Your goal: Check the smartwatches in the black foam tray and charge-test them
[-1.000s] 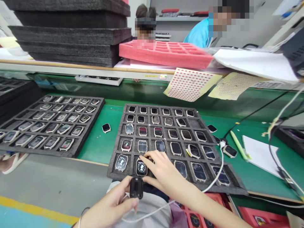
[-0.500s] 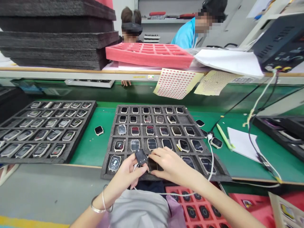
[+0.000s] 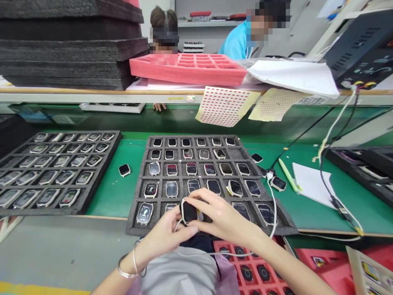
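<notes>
A smartwatch case (image 3: 189, 212) without a strap, its dark screen facing up, is between my two hands above the front row of the grey foam tray (image 3: 131, 221). My right hand (image 3: 217, 211) is closed on it, with fingers at its top and right edges and the thumb below. Against its left side, my left hand (image 3: 167, 229) is closed on a small black square block, now mostly hidden behind the watch. From these fingers a white cable (image 3: 177, 224) runs down and off to the right. Several similar watches fill the tray's compartments around my hands.
Left stands a second foam tray (image 3: 101, 172) of watches; a single watch (image 3: 124, 170) lies between the trays. Right are loose watches (image 3: 278, 183), a green pen (image 3: 287, 174), white paper (image 3: 311, 182) and cables. A red tray (image 3: 217, 270) sits below the table edge. Two people are beyond the shelf.
My right hand has lifted the watch out of the tray and brought it left against the black block in my left hand. The block has gone from plain view to mostly hidden.
</notes>
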